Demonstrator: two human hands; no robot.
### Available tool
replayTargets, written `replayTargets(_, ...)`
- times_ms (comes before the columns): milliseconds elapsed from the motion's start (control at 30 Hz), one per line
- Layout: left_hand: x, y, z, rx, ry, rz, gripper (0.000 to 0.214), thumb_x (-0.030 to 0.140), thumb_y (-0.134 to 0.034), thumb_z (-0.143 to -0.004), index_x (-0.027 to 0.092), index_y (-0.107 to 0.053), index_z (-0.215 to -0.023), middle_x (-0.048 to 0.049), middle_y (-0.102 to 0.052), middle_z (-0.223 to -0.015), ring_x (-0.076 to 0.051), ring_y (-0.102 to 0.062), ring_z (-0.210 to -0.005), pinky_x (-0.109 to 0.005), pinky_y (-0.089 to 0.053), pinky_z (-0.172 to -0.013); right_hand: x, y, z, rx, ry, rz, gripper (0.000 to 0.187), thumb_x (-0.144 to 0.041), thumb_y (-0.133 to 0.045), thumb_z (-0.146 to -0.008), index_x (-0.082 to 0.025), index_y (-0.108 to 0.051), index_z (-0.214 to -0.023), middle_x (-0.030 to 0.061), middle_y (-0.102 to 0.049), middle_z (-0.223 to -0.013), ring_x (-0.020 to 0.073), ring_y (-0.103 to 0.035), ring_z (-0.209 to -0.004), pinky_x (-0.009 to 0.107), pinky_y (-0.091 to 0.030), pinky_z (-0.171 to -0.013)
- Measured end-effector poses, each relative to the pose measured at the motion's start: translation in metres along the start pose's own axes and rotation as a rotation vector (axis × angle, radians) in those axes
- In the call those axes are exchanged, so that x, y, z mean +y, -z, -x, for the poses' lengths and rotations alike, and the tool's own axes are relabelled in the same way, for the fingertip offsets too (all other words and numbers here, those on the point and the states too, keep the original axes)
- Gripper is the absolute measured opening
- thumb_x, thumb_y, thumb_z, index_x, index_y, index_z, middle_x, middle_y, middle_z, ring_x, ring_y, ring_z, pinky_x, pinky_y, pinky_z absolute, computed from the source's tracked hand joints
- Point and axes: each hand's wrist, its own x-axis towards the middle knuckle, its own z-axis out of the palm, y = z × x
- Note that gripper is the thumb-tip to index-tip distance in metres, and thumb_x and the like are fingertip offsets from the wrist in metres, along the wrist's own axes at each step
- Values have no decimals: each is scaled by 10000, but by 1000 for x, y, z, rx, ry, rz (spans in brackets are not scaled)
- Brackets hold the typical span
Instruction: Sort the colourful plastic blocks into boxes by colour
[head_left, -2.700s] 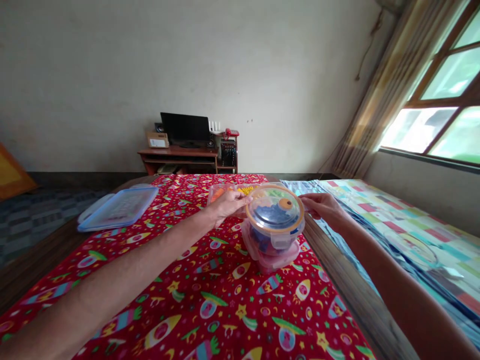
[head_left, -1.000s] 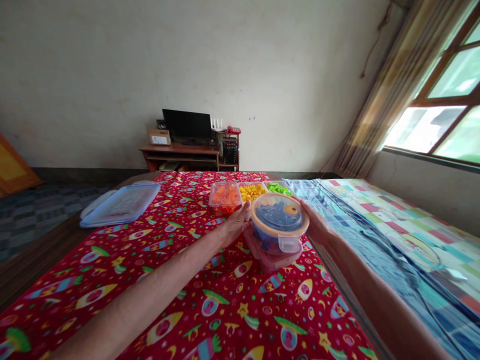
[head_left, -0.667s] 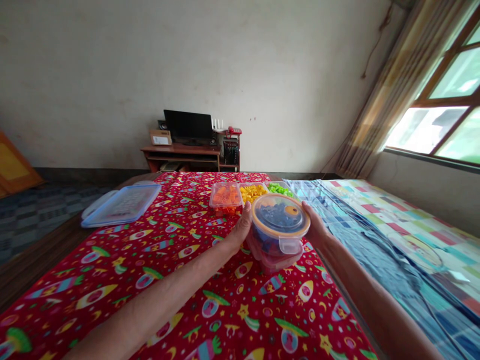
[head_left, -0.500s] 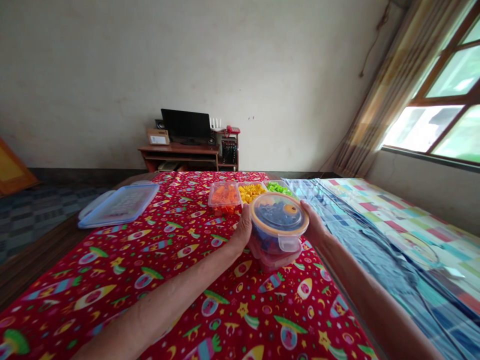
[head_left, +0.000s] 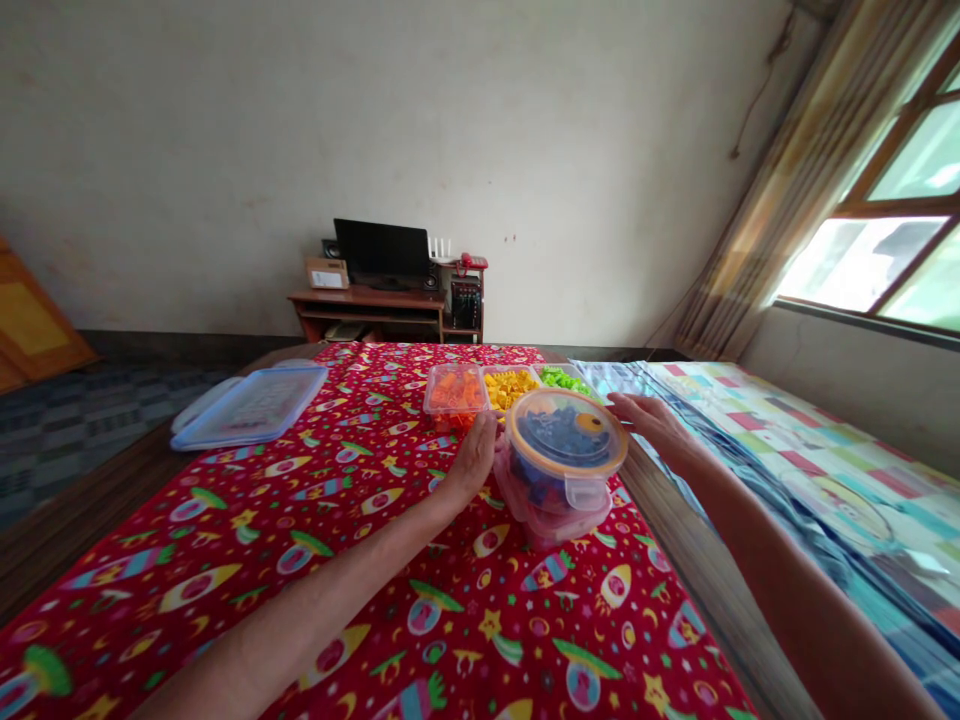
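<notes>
A round clear food container point(head_left: 568, 440) with an orange-rimmed lid and blue pieces inside stands in front of me. It rests on another clear container point(head_left: 551, 525), which looks reddish; its contents cannot be told. Just left of the round container, my left hand point(head_left: 476, 460) is open, fingers stretched out. On the other side, my right hand point(head_left: 652, 425) is off the lid, fingers extended and holding nothing. Behind them sit a box of orange pieces point(head_left: 455, 390), one of yellow pieces point(head_left: 510, 385) and one of green pieces point(head_left: 562, 379).
Blue-edged clear lids point(head_left: 251, 408) lie at the left of the red patterned tablecloth point(head_left: 322, 560). A bed with a checked cover point(head_left: 750, 410) adjoins the table on the right. Against the far wall stands a desk point(head_left: 367, 300) with a monitor point(head_left: 382, 250).
Both hands have let go of the round container. My right hand has moved outward to the right, and my left hand slightly left. The view has shifted a little.
</notes>
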Motion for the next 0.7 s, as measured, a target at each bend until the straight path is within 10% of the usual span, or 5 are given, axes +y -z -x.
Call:
replayTargets(400, 39, -8, 11, 1, -122, -158, 221, 319, -463, -881, 198, -606, -998, -76, -652, -1058, -249, -567, -1075, -368, -418, -1005, 0, -12, -19, 10, -99, 81, 362, -526, -670, -672, -166, -641, -642, 20, -641, -580, 151, -576, -535, 232, -437, -445)
replayTargets(700, 64, -35, -27, -162, -234, -73, 309, 210, -524, -810, 159, -655, -1085, -94, -651, -1158, -246, -605, -1056, -368, -467, -962, -6, 55, -29, 115, -225, -106, 251, -386, -702, -651, -173, -615, -551, 63, -650, -540, 171, -574, -457, 288, -492, -449)
